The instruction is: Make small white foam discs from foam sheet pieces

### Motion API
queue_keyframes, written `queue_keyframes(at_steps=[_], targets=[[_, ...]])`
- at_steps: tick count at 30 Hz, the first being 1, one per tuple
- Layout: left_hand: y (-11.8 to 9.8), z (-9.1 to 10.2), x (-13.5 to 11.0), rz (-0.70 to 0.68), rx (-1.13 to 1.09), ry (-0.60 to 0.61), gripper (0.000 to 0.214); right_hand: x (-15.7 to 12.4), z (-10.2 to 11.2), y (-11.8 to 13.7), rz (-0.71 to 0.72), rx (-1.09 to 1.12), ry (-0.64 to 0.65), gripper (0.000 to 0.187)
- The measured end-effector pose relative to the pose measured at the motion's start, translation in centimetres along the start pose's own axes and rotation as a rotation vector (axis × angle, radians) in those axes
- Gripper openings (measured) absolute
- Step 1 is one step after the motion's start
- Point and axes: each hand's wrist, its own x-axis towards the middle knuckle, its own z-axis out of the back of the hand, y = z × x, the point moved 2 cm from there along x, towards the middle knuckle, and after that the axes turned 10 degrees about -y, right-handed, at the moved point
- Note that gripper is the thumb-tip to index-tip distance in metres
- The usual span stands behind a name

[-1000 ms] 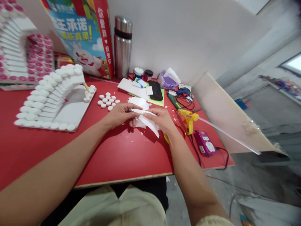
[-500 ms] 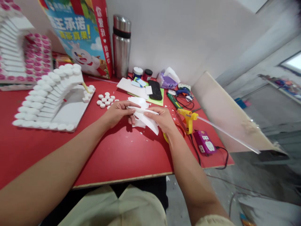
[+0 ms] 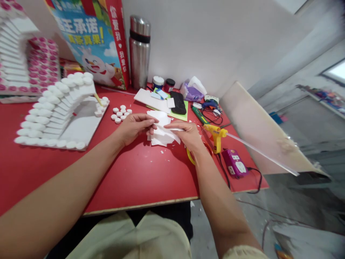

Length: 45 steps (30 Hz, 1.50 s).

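Observation:
Over the red table, a thin white paper piece (image 3: 161, 126) is stretched between my two hands, seen nearly edge-on. My left hand (image 3: 136, 127) pinches its left end between thumb and fingers. At the right end, my right hand (image 3: 188, 133) grips it, thumb below and fingers on top. Just beneath lie more white paper pieces (image 3: 161, 139), with small scraps scattered around. Several round white discs (image 3: 118, 114) sit left of my left hand. Partly behind my right wrist are scissors with yellow and orange handles (image 3: 189, 157).
A white stair model (image 3: 51, 118) edged with discs stands left. A steel flask (image 3: 140, 54) and a printed bag (image 3: 94, 46) are behind. To the right are a yellow glue gun (image 3: 216, 136) with a long glue stick, a purple power box (image 3: 235, 163) and a green-handled tool (image 3: 198, 115).
The paper piece has turned from showing its broad face to nearly edge-on. My right fingers have flattened over it, and more of the paper pile below shows.

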Motion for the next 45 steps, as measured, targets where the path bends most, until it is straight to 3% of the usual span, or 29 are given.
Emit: queue_keyframes(at_steps=[3, 7, 9, 11, 15, 18, 20, 29, 38, 45], targets=[[-0.1, 0.7, 0.4, -0.049, 0.053, -0.054, 0.018, -0.1, 0.5, 0.5, 0.056, -0.006, -0.038, 0.025], [-0.8, 1.8, 0.9, -0.115, 0.035, -0.122, 0.016, 0.3, 1.9, 0.6, 0.011, 0.154, -0.312, 0.018], [-1.1, 1.8, 0.8, -0.113, 0.046, -0.090, 0.016, 0.5, 2.2, 0.3, -0.060, 0.254, -0.394, 0.013], [-0.9, 1.2, 0.3, -0.079, 0.109, 0.002, 0.016, 0.6, 1.8, 0.1, -0.148, 0.310, -0.345, 0.016], [0.0, -0.9, -0.9, -0.074, 0.243, 0.148, 0.023, -0.2, -0.6, 0.4, -0.350, 0.358, 0.008, 0.042], [0.5, -1.8, -1.3, -0.141, 0.316, 0.128, 0.028, -1.2, -2.1, 0.8, -0.424, 0.310, 0.221, 0.050], [0.6, -1.9, -1.3, -0.187, 0.375, 0.113, 0.026, -1.5, -2.4, 0.7, -0.424, 0.259, 0.285, 0.045], [1.0, -1.0, -0.7, -0.271, 0.518, 0.095, 0.023, -1.1, -1.6, 0.2, -0.389, 0.210, 0.245, 0.042], [0.0, -1.2, -1.1, -0.737, 0.757, 0.176, 0.018, -1.2, -1.3, 1.1, -0.491, 0.268, 0.263, 0.042], [-0.3, -1.7, -1.8, -0.922, 0.924, 0.124, 0.026, -1.1, -1.5, 1.2, -0.604, 0.382, 0.319, 0.038]])
